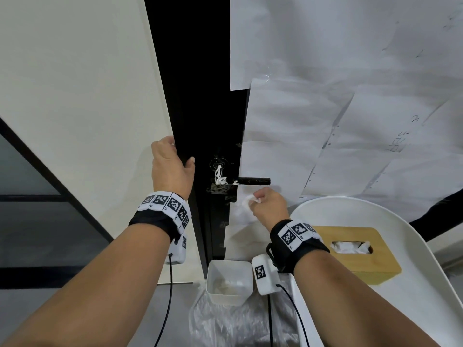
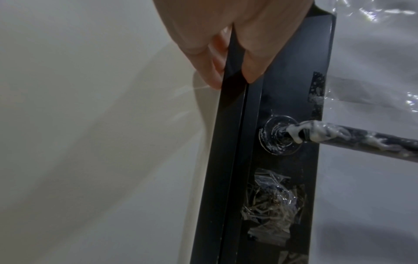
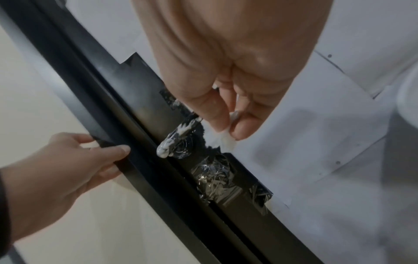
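Head view: left grip (image 1: 171,169) clasps frame (image 1: 200,116); right grip (image 1: 269,206) pinches tissue (image 1: 246,202).

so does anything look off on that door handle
Yes: white paste is smeared round the handle near its base, on the black door. The right hand pinches a tissue just below it.

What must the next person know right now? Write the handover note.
Left hand grips the door by its edge.
Right hand pinches a tissue just below the handle.
Done: crumpled tissues lie in the bin.
Left: white paste coats the handle near its pivot; probably wipe it off next. Fresh tissues sit in the wooden box.
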{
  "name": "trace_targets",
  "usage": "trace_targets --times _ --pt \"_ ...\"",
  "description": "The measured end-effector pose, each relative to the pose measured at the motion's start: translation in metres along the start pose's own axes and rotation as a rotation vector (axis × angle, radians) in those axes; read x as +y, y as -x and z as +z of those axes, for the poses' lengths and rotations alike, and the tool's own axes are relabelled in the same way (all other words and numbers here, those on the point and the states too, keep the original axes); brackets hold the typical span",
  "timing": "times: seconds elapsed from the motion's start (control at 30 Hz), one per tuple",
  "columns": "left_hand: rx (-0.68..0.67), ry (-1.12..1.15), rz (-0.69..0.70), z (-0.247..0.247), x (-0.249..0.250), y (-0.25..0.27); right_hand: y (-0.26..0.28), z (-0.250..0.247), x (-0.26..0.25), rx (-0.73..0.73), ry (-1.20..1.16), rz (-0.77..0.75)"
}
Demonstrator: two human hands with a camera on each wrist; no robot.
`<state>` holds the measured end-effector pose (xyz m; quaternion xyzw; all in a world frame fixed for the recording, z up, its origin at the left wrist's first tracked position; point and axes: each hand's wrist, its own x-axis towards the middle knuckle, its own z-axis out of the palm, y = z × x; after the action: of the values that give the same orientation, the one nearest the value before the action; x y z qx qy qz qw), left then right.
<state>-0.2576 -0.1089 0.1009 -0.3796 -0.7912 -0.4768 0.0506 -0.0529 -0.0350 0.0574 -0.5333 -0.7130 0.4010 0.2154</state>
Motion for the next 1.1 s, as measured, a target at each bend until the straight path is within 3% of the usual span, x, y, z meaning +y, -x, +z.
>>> trace_targets --times 0.27,0.47,0.53,0.67,0.9,0.97,1.1 --pt "-0.003 -0.031 0.006 -0.003 0.004 0.001 -0.016 -0.006 0.002 0.187 -0.508 0.321" --pt "-0.006 -0.030 0.010 -0.003 0.004 0.002 -0.018 -0.006 -0.012 0.120 -0.959 0.386" --pt "-0.005 -0.038 0.016 -0.003 0.004 0.002 -0.015 -0.004 -0.018 0.170 -1.042 0.434" --pt "-0.008 -0.044 0.024 -0.002 0.003 0.001 -0.011 0.006 -0.026 0.103 -1.153 0.443" --pt "-0.006 -0.055 0.041 -0.001 0.000 0.000 -0.005 0.021 -0.035 -0.036 -1.207 0.434" --pt "-0.009 -0.050 0.031 -0.001 0.000 0.000 -0.001 0.024 -0.039 -0.107 -1.083 0.405" --pt "-0.009 -0.027 0.027 -0.001 -0.001 -0.001 0.006 0.015 -0.041 -0.146 -0.619 0.274"
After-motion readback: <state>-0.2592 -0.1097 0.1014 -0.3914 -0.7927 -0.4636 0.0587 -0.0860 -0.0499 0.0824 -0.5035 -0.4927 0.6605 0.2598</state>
